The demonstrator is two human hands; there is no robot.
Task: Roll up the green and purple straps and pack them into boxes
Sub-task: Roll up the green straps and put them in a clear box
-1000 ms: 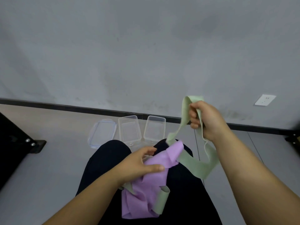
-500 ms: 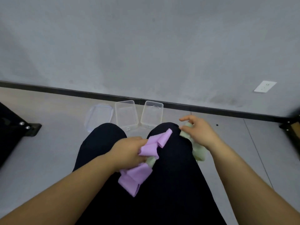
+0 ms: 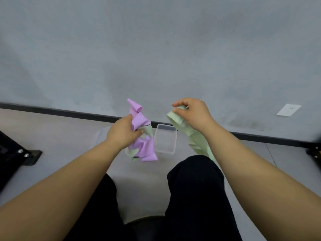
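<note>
Over the knees (image 3: 194,173), the left hand (image 3: 124,133) clenches the bunched purple strap (image 3: 145,148), green scraps caught in it; the right hand (image 3: 192,113) pinches the green strap (image 3: 198,145) near its end, apparently separating the two for rolling. Beyond, a box (image 3: 165,140) waits empty.

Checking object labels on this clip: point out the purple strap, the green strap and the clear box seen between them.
purple strap (image 3: 139,117): head view, upper bunched fold.
green strap (image 3: 198,144): head view, flat hanging stretch.
clear box (image 3: 165,141): head view, bare bottom.
</note>
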